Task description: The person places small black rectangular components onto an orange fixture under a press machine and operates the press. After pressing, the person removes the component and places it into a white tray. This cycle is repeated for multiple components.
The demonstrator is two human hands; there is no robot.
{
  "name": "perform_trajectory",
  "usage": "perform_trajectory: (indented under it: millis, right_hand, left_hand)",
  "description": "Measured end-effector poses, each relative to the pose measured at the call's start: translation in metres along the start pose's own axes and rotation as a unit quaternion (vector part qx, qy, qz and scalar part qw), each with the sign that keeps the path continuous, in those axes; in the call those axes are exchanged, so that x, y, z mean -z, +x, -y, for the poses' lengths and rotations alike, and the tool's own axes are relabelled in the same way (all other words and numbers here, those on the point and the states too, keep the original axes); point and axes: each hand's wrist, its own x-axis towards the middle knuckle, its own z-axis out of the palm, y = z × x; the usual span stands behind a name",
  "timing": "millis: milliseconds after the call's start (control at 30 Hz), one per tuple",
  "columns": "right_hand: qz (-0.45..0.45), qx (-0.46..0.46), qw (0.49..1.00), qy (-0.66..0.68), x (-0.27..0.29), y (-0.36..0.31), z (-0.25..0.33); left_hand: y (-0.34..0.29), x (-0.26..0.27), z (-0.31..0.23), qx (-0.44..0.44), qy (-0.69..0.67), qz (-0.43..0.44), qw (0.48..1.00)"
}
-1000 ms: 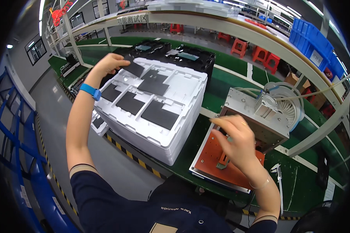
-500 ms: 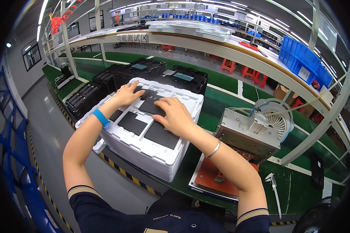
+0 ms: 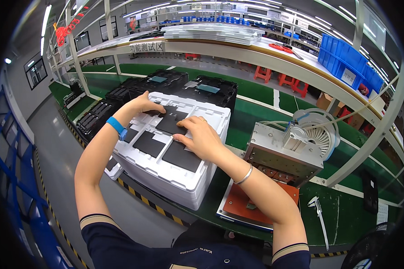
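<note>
A stack of white moulded trays (image 3: 166, 177) stands in front of me, with thin black panels lying in the top tray's recesses. My left hand (image 3: 143, 105) is open at the tray's far left side; its thumb reaches to the corner of one black panel (image 3: 169, 122), and most of its fingers are hidden. On the opposite side of that panel, my right hand (image 3: 201, 140) closes on its edge with bent fingers and thumb. Two more black panels, a left one (image 3: 149, 143) and a right one (image 3: 181, 157), lie nearer to me in the tray.
Black trays (image 3: 213, 92) with parts in them stand behind and left of the stack. At right are a metal press-like fixture (image 3: 285, 148) with an orange base plate (image 3: 238, 201), a white fan (image 3: 318, 134) and a caliper (image 3: 318, 219). A shelf (image 3: 202, 47) crosses the back.
My left hand's fingers have drawn in from their spread over the tray, its thumb staying by the panel. My right hand remains at the panel's edge. The view has shifted slightly.
</note>
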Motion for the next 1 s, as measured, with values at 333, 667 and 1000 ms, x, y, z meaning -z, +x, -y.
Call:
perform_trajectory:
  millis: [333,667,1000]
  right_hand:
    - [-0.012,-0.002,1.0,0.026,-0.002,-0.003,0.002]
    - [-0.155,0.146,0.977,-0.032,0.016,-0.018,0.011]
    - [-0.456,0.103,0.793,-0.391,0.298,-0.118,-0.063]
  left_hand:
    - [0.007,0.011,0.02,-0.006,0.207,-0.059,0.977]
    - [0.051,-0.006,0.105,-0.257,0.246,-0.036,0.934]
    - [0.033,-0.007,0.076,-0.214,0.22,-0.004,0.952]
